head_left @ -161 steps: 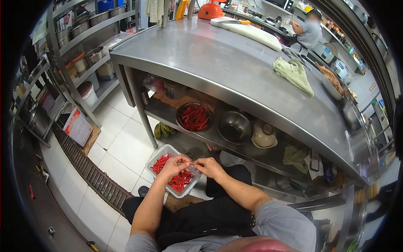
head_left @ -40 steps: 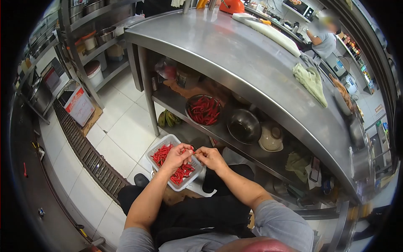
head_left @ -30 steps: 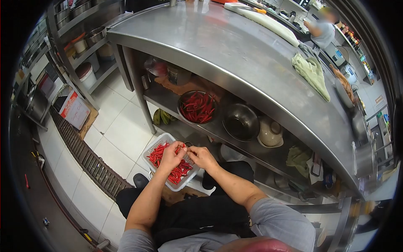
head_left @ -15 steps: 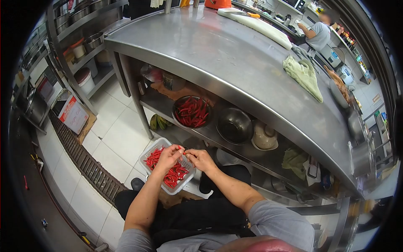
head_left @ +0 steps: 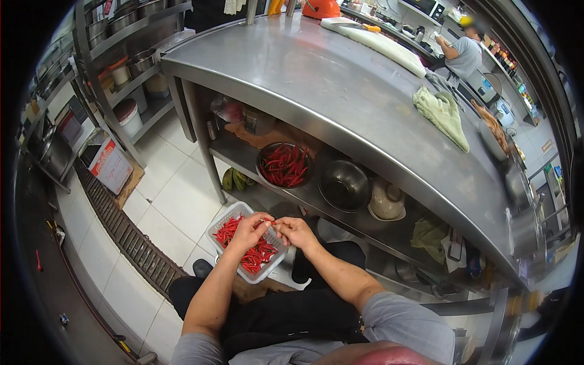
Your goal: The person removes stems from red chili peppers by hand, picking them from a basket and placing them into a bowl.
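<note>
A small red chili pepper [head_left: 272,223] sits between my fingertips, over a white plastic basket [head_left: 280,260]. My left hand [head_left: 249,231] pinches it from one side. From the other side my right hand [head_left: 294,232] has its fingers pressed together on the chili. My fingers partly cover the pepper. Loose red chili peppers [head_left: 258,253] fill the basket below, some hidden by my left hand. On the low shelf ahead, a metal bowl [head_left: 260,173] holds more red chili peppers.
The steel worktable [head_left: 292,67] stands in front, carrying a cutting board [head_left: 377,45] and a green cloth [head_left: 443,118]. Beside the chili bowl are a dark metal bowl [head_left: 344,186] and a lidded pot [head_left: 387,201]. A floor grate [head_left: 128,228] runs at left. Another person [head_left: 465,58] stands at the far right.
My fingertips have shifted on the chili pepper, which showed upright at my left fingers before and now lies between both hands. The whole view has moved slightly.
</note>
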### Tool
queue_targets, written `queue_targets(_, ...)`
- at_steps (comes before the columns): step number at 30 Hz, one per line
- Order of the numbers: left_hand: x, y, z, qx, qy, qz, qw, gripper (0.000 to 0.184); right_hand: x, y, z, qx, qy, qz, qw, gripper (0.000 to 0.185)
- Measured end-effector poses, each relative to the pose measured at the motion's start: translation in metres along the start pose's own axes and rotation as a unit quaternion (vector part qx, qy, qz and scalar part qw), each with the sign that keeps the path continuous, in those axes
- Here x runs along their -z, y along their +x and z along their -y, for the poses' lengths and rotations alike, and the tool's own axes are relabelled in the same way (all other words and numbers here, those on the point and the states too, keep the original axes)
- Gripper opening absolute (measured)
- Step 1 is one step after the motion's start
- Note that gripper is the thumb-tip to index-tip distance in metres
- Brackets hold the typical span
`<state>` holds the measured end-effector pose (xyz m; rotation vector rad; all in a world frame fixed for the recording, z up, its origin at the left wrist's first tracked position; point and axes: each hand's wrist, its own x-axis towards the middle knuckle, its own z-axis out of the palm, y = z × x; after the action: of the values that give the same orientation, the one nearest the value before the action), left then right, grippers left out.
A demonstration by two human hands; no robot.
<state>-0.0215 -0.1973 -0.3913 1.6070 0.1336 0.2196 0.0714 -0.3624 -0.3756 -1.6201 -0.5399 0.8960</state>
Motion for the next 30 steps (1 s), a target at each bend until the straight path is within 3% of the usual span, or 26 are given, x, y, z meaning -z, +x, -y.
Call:
queue_targets(4,0.000,0.000,-0.004,0.043,-0.119,-0.001,0.992,0.016,-0.003,-0.005,0.007,0.034,-0.017,-0.025,0.999,0.020)
queue_targets(6,0.006,-0.002,-0.014,0.127,-0.204,0.017,0.970,0.015,-0.004,-0.006,0.008,0.052,-0.024,-0.031,0.998,0.020)
queue_targets(9,0.005,-0.002,-0.018,0.121,-0.271,0.002,0.955,0.014,-0.008,-0.009,0.011,0.068,-0.053,-0.031,0.996,0.020)
queue_targets(15,0.006,0.000,-0.013,0.188,-0.317,-0.026,0.929,0.012,-0.009,-0.009,0.008,0.094,-0.161,0.001,0.982,0.017)
queue_targets(17,0.008,0.001,-0.010,0.203,-0.291,-0.015,0.935,0.012,-0.009,-0.005,-0.004,0.300,-0.309,-0.020,0.902,0.017)
queue_targets(25,0.007,0.001,-0.004,0.225,-0.253,-0.034,0.940,0.013,-0.011,-0.010,0.006,0.283,-0.334,-0.013,0.899,0.016)
queue_targets(30,0.015,0.002,-0.002,0.216,-0.323,-0.074,0.919,0.015,-0.014,-0.015,0.012,0.290,-0.336,0.004,0.896,0.016)
